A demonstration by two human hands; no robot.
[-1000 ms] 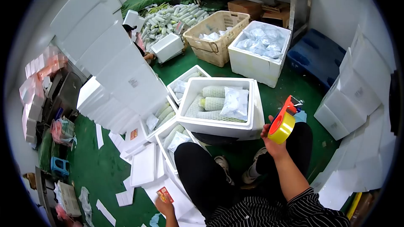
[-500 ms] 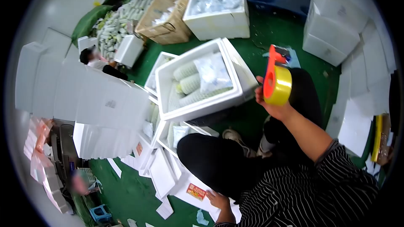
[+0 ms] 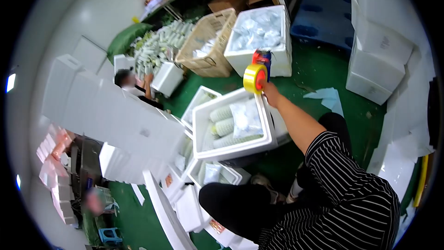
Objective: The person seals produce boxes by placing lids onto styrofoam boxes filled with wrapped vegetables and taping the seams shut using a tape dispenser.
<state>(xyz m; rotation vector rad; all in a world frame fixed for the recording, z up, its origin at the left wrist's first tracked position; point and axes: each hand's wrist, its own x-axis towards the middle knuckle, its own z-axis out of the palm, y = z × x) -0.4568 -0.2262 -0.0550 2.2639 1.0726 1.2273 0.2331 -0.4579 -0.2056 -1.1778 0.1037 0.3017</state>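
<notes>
Yellow tape, one roll [image 3: 250,78], sits on one red-and-blue dispenser [image 3: 262,59], and my right hand [image 3: 270,91] has its fingers closed on that tool. From my grip, the roll lies just to the left and the dispenser's head rises above. I hold them over the far right corner of one open foam box [image 3: 245,148]; whether they touch its rim, I cannot tell. My left hand is out of view, so I cannot tell its grip.

Inside the box I count at least three pieces of netted produce [image 3: 225,127] and one white pouch [image 3: 245,120]. Three more open boxes [image 3: 191,103] crowd around it. One long white panel [image 3: 165,210] tilts at lower left. Beyond stand one beige crate [image 3: 210,67], one large foam box [image 3: 280,62] heaped with clear packs [image 3: 258,30], and one blue pallet [image 3: 321,18]. I see two reddish labels [image 3: 169,180], their writing too small to read.
</notes>
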